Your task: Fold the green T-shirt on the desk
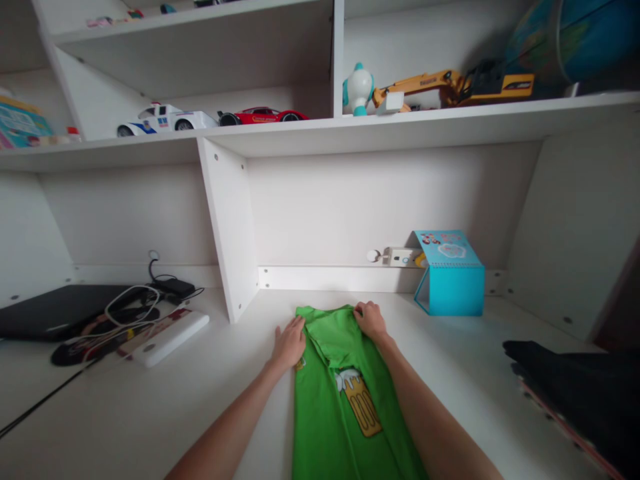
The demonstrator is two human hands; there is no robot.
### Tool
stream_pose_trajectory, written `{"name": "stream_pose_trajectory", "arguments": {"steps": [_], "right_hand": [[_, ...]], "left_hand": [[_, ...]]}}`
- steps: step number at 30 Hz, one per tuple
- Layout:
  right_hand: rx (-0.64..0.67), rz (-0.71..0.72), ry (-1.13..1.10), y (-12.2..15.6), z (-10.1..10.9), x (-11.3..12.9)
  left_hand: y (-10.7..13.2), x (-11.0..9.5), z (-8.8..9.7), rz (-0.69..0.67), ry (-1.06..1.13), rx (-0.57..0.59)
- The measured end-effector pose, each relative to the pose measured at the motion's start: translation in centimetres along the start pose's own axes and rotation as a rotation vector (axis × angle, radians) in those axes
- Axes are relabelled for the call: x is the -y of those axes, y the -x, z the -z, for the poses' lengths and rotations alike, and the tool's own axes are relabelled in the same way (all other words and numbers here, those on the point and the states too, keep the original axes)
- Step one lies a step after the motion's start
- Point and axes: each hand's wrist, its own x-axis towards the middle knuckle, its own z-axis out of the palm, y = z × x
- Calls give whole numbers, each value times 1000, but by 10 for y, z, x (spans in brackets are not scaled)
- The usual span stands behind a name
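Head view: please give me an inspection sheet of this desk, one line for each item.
Surface: white desk, under white shelves.
Job's things: green shirt lies flat, folded narrow, with a beer mug print.
Clutter: blue box behind the shirt; black laptop, white case on the left; dark cloth on the right.
Grippers: left hand flat on the shirt's left edge; right hand grips the shirt's top edge.
Cables: white cable coiled on the laptop; black adapter near the wall.
Surroundings: toy cars, yellow excavator, globe on the shelves.
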Motion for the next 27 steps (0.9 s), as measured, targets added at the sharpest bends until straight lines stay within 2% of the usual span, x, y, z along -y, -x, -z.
{"name": "stream_pose_trajectory", "arguments": {"steps": [8, 17, 23, 27], "right_hand": [[76, -68, 73, -14, -4, -6], [251, 76, 81, -44, 19, -7], [173, 47, 107, -31, 30, 2], [170, 130, 63, -9, 32, 4]], "left_hand": [[-2, 0, 0, 35, 9, -20], [-1, 1, -1, 11, 5, -19], [1, 0, 1, 25, 22, 9], [1, 0, 2, 17, 36, 21]]}}
